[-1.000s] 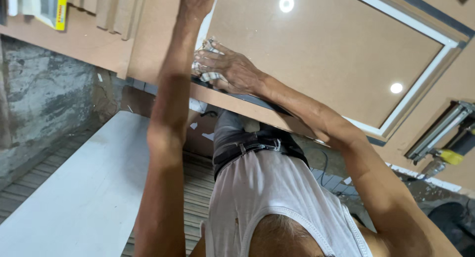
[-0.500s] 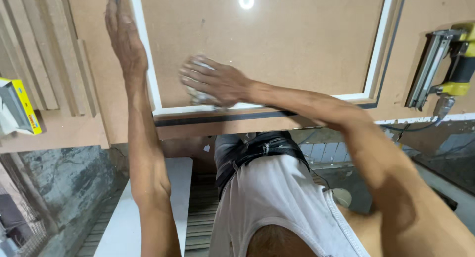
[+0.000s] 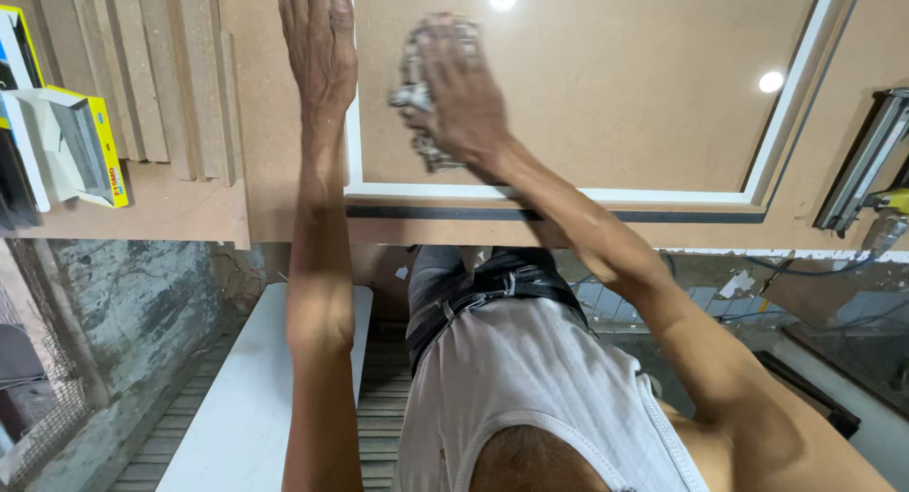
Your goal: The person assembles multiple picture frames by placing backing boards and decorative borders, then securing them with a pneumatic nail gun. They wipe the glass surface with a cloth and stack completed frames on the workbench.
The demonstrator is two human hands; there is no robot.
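Observation:
A brown fibreboard panel [image 3: 587, 85] with a white raised frame [image 3: 352, 151] lies on the workbench in front of me. My right hand [image 3: 464, 89] presses a crumpled grey-white rag [image 3: 414, 99] onto the panel near its left inner corner. My left hand [image 3: 317, 37] lies flat, palm down and fingers together, on the board just outside the frame's left side. It holds nothing.
Several fibreboard strips [image 3: 161, 75] lie stacked at the left. Beside them sits a yellow and white box [image 3: 80, 146]. A nail gun [image 3: 866, 175] rests at the right edge of the bench. A white board [image 3: 246, 397] lies on the floor below.
My right hand has slid the rag up the panel toward its left side. My left hand stays planted beside the frame. The view has swung to the right.

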